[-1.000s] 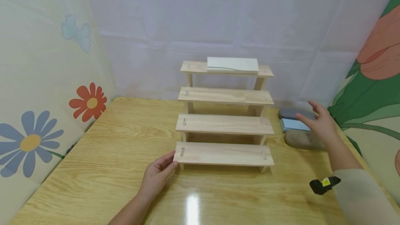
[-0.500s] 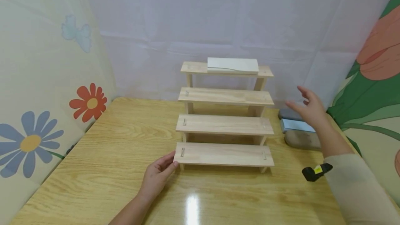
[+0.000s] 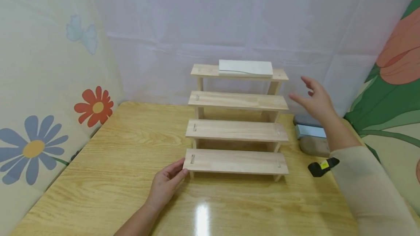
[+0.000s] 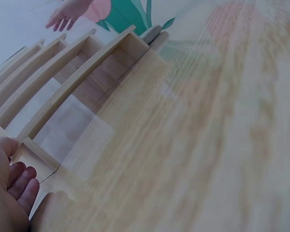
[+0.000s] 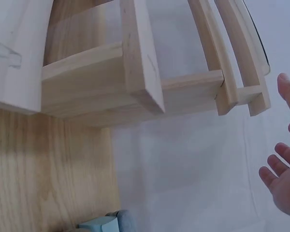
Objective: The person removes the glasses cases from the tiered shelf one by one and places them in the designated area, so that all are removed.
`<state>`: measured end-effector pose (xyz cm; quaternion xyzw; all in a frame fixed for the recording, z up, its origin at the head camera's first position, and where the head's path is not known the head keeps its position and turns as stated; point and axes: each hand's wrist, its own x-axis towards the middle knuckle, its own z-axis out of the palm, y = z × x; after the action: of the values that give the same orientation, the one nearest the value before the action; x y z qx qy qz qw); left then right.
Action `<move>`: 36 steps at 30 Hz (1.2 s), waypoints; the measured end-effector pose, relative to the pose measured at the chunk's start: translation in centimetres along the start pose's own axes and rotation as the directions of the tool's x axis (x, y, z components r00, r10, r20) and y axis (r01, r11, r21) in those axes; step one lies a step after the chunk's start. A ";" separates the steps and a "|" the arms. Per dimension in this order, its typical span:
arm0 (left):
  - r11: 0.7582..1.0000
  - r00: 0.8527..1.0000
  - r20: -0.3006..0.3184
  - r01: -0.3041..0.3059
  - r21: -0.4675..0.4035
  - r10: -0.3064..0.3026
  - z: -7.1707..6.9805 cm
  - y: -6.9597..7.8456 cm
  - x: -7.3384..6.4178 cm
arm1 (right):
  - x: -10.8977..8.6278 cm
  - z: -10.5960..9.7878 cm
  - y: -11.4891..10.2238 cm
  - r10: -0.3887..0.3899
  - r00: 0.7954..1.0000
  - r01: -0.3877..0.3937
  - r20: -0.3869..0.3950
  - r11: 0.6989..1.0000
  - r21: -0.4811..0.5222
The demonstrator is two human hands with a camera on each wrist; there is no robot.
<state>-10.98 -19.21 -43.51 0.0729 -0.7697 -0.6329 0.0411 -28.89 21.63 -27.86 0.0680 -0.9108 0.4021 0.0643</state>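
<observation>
A four-tier stepped stand of pale wood (image 3: 236, 131) stands on the table. My left hand (image 3: 164, 187) pinches the left end of its lowest shelf (image 3: 236, 161); in the left wrist view, the thumb lies at the shelf's end with the fingers curled beneath. On the top shelf lies a white, flat, oblong case (image 3: 245, 67). My right hand (image 3: 317, 101) is raised in the air to the right of the upper shelves, fingers and thumb spread, with nothing in it. In the right wrist view this hand (image 5: 286, 164) is apart from the stand's end.
Behind the right arm, at the table's right edge, lie a dark grey case (image 3: 305, 120), a light blue case (image 3: 310, 131) and a brownish grey case (image 3: 313, 145), partly hidden. A white cloth (image 3: 157, 17) hangs behind, with flowered panels at both sides.
My right hand has moved up and left, away from over the cases toward the stand's upper right side. The left hand keeps its place on the lowest shelf.
</observation>
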 end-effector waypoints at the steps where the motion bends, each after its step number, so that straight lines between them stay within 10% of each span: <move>1: 1.000 1.000 -0.001 0.000 0.001 0.000 0.0 0.0 0.0 | 0.2 0.1 -0.2 0.000 1.000 0.000 0.000 1.000 0.002; 36: 1.000 1.000 -0.016 -0.004 0.001 0.004 -0.1 -0.3 -0.1 | 5.7 3.5 -7.6 -0.098 0.995 0.097 0.012 0.994 0.058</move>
<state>-10.80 -19.35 -43.81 0.0766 -0.7697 -0.6319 0.0485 -33.41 13.61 -23.71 0.1172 -0.8949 0.4241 0.0749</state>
